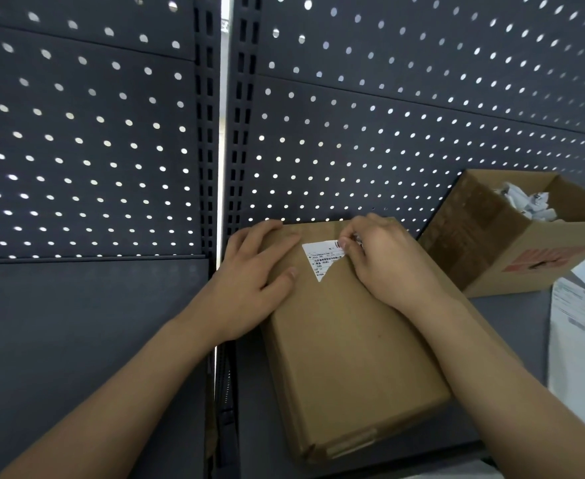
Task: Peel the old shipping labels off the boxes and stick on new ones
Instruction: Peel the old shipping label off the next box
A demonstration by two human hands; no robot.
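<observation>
A long brown cardboard box (349, 354) lies on the dark shelf in front of me. Near its far end sits a white shipping label (320, 259) with printed text, partly torn to a triangle. My left hand (256, 278) lies flat with spread fingers on the box's far left corner, thumb pointing at the label. My right hand (384, 261) covers the label's right side, and its curled fingertips pinch the label's upper right edge.
An open cardboard box (512, 257) holding crumpled white label scraps (526, 203) stands at the right against the pegboard back wall (387, 133). White printed sheets (581, 326) lie at the far right. A gap between shelf sections (220, 375) runs just left of the box.
</observation>
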